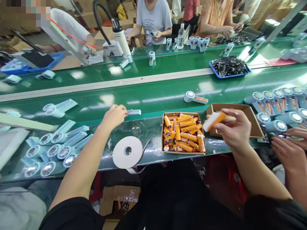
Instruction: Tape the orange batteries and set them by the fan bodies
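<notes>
My left hand (114, 117) is closed over a light blue fan casing (134, 112) at the near edge of the green belt. Only the casing's handle end shows to the right of the fingers; the rest is hidden under the hand. In my right hand (236, 127), raised over the right side of the work edge, is an orange battery (220, 118) with a white strip along it, slightly blurred. Below and left of that hand stands a carton of orange batteries (184, 133) with thin wires. An open cardboard box (250, 123) lies behind the right hand.
A roll of white tape (127, 152) lies between my arms. Light blue casings (57, 145) crowd the left, and assembled ones (278, 119) the right. A casing with a battery (196, 97) rests on the belt. A neighbour's hands (290, 150) work at right.
</notes>
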### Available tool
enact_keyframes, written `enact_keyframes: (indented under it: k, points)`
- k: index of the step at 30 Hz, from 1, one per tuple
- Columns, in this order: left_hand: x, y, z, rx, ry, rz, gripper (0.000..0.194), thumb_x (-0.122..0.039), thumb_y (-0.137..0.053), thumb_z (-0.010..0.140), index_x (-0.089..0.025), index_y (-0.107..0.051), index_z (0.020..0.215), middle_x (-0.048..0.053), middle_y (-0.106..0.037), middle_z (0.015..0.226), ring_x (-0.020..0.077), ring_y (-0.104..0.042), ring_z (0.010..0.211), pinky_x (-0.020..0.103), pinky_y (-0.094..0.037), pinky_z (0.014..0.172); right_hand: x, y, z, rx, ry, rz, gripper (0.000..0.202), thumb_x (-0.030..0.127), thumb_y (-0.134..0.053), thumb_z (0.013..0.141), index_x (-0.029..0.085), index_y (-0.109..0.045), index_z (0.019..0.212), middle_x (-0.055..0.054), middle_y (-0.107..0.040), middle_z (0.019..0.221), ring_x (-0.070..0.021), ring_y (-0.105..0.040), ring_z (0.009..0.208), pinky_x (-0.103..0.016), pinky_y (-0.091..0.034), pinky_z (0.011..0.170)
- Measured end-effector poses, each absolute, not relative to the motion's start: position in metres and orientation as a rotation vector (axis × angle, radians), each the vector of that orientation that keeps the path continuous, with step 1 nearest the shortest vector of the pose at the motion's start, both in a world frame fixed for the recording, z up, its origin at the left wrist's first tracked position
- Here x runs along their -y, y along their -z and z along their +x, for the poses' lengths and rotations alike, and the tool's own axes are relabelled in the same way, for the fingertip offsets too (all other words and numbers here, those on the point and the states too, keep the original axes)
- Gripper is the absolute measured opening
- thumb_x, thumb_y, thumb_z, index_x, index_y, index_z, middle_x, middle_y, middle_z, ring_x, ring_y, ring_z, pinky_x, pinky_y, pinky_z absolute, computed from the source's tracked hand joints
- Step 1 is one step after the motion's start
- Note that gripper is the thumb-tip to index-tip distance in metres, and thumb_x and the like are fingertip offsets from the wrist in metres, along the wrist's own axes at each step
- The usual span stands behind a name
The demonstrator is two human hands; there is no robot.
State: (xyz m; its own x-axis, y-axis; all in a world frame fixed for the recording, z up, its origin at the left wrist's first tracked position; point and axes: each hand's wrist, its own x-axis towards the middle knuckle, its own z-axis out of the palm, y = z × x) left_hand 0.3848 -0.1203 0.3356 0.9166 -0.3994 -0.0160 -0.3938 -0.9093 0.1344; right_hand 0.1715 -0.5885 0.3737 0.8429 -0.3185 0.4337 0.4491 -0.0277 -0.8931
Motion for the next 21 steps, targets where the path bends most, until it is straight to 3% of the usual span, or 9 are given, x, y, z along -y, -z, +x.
enact_keyframes:
  k: [3, 7, 10, 14, 21]
  points:
    - [0.198, -0.337, 0.429, 0.705, 0.236, 2.775, 0.016, -0.033, -0.068, 0.078, -0.024, -0.079, 0.086, 0.007, -0.072, 0.123, 0.0309, -0.059, 0.118, 0.043, -0.045, 0.107, 0.568, -0.384, 0.239, 0.193, 0.49, -1.674, 0.037, 0.036, -0.088, 0.079, 0.028, -0.071, 0.111, 0.001, -0.081, 0.091, -0.0197, -0.078, 0.08, -0.037, -0.065, 0.076]
    - [0.266, -0.336, 0.463, 0.79, 0.439, 2.634, 0.013, -0.032, -0.076, 0.068, -0.023, -0.077, 0.078, 0.005, -0.079, 0.112, 0.0264, -0.068, 0.104, 0.033, -0.051, 0.095, 0.534, -0.384, 0.329, 0.32, 0.217, -2.083, 0.03, 0.037, -0.074, 0.09, 0.022, -0.067, 0.115, 0.001, -0.081, 0.085, -0.0141, -0.069, 0.071, -0.03, -0.056, 0.077]
    - [0.269, -0.332, 0.465, 0.775, 0.485, 2.546, 0.018, -0.038, -0.067, 0.08, -0.021, -0.074, 0.081, 0.006, -0.079, 0.112, 0.0233, -0.069, 0.103, 0.029, -0.052, 0.09, 0.516, -0.37, 0.366, 0.422, 0.047, -2.33, 0.027, 0.035, -0.066, 0.095, 0.021, -0.064, 0.117, 0.001, -0.081, 0.085, -0.0141, -0.066, 0.068, -0.027, -0.048, 0.074]
    - [0.265, -0.32, 0.454, 0.671, 0.413, 2.519, 0.021, -0.036, -0.054, 0.093, -0.019, -0.067, 0.093, 0.008, -0.077, 0.105, 0.0209, -0.067, 0.093, 0.03, -0.05, 0.086, 0.496, -0.35, 0.388, 0.546, 0.001, -2.623, 0.031, 0.039, -0.057, 0.101, 0.023, -0.059, 0.128, -0.002, -0.081, 0.098, -0.0189, -0.071, 0.085, -0.026, -0.044, 0.077]
    - [0.286, -0.308, 0.442, 0.579, 0.301, 2.522, 0.017, -0.028, -0.045, 0.101, -0.022, -0.06, 0.095, 0.009, -0.073, 0.101, 0.0235, -0.066, 0.097, 0.035, -0.046, 0.093, 0.485, -0.344, 0.398, 0.728, -0.124, -2.885, 0.034, 0.042, -0.056, 0.101, 0.025, -0.064, 0.13, -0.008, -0.079, 0.103, -0.025, -0.071, 0.089, -0.028, -0.04, 0.072]
